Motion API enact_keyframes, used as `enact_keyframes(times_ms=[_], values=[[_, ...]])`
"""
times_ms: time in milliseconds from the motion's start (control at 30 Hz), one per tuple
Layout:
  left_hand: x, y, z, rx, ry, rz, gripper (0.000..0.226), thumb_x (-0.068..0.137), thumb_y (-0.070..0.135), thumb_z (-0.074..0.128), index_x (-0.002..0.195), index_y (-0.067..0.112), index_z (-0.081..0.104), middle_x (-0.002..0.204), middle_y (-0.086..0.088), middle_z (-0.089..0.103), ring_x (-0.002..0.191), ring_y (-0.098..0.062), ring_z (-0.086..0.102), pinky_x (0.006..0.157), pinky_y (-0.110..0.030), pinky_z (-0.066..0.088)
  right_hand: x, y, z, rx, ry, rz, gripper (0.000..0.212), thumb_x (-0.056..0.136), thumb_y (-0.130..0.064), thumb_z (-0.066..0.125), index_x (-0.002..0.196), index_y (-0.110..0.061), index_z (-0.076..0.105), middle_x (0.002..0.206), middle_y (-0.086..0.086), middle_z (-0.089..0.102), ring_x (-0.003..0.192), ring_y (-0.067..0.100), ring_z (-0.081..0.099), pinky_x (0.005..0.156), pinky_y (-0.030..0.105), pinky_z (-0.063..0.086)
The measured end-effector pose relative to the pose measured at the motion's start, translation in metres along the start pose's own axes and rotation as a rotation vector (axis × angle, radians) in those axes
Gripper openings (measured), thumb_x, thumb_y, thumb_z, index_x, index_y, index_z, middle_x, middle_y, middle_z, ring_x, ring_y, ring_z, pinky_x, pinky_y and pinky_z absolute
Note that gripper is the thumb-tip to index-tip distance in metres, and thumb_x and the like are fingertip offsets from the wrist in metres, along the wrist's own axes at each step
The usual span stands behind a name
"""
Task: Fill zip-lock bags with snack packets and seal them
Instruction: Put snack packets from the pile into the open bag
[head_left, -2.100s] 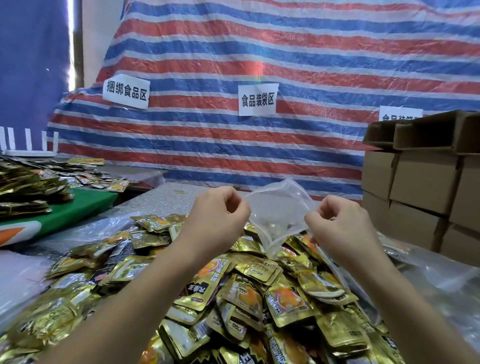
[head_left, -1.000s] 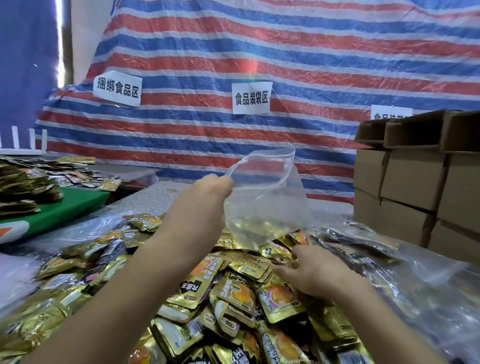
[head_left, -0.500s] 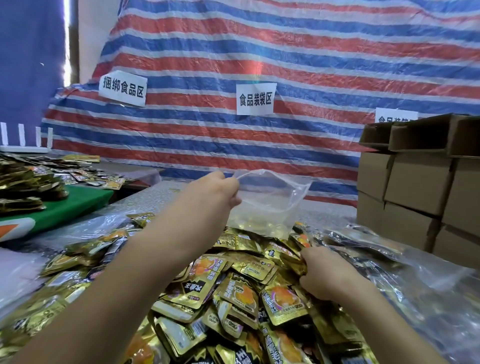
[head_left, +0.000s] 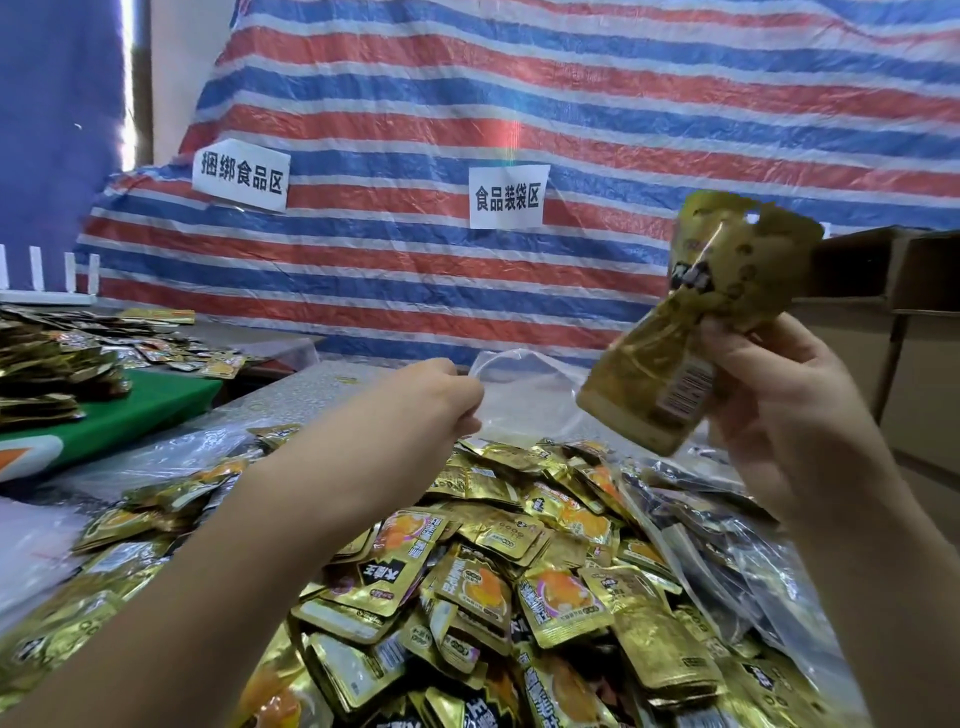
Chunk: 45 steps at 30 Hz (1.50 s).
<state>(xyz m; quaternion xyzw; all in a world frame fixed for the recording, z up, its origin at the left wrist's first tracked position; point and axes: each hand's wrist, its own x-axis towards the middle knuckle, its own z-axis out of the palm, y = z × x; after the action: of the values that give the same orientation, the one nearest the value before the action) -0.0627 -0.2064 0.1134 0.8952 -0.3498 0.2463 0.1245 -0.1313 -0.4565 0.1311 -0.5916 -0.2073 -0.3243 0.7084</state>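
Observation:
My left hand (head_left: 431, 400) pinches the rim of a clear zip-lock bag (head_left: 524, 395), which hangs with its mouth open above the heap. My right hand (head_left: 779, 410) grips a bunch of gold snack packets (head_left: 691, 332) raised to the right of the bag's mouth, apart from it. How many packets are in the bunch I cannot tell. A large heap of gold snack packets (head_left: 493, 582) covers the table below both hands.
Stacked cardboard boxes (head_left: 904, 332) stand at the right. More clear plastic bags (head_left: 727, 525) lie along the heap's right side. A green table (head_left: 130, 410) with more packets (head_left: 52, 364) is at the left. A striped tarp (head_left: 519, 130) with paper signs hangs behind.
My right hand has lifted from the heap with a bunch of packets, up to the right of the bag. My left hand keeps its pinch on the bag's rim.

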Motion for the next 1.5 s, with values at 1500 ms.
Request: enact_keyframes(times_ms=[1500], values=[[-0.005, 0.021, -0.001, -0.246, 0.286, 0.512, 0.022, 0.092, 0.027, 0.062, 0.091, 0.01, 0.077, 0.077, 0.002, 0.073, 0.066, -0.013, 0.068, 0.057, -0.035, 0.057, -0.032, -0.008, 0.024, -1.506, -0.71, 0.149, 0.017, 0.093, -0.034, 0.06, 0.078, -0.028, 0.064, 0.072, -0.003, 0.066, 0.057, 0.011, 0.057, 0.051, 0.028, 0.046]])
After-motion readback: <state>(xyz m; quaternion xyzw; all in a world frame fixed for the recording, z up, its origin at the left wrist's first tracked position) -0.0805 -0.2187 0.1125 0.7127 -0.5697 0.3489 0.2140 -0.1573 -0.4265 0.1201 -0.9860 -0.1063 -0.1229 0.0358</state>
